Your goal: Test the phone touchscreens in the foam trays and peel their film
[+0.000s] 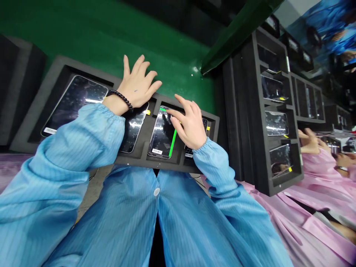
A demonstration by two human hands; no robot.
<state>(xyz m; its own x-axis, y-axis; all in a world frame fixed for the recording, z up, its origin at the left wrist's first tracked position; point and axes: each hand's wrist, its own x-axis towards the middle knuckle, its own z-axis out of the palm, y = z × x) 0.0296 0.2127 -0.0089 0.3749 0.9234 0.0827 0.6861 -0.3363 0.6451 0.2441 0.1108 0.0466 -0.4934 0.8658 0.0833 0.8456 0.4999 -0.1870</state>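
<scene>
A black foam tray (144, 148) in front of me holds several phones in separate slots. My right hand (191, 124) is over a phone (161, 135) whose lit screen shows a green bar down its right side and a green patch at the top. Its index finger reaches to the top of that screen; the fingers are apart and hold nothing. My left hand (139, 83), fingers spread, lies at the tray's far edge above a dark phone (133, 129). A larger-looking dark phone (76, 102) fills the leftmost slot. Another phone (205, 123) is partly hidden behind my right hand.
To the right, a stack of black foam trays (247, 111) carries several phones with yellow tabs. A green post (236, 37) slants above it. More dark foam (19, 89) stands at the left. A co-worker's hand (310, 141) and pink sleeve are at the far right.
</scene>
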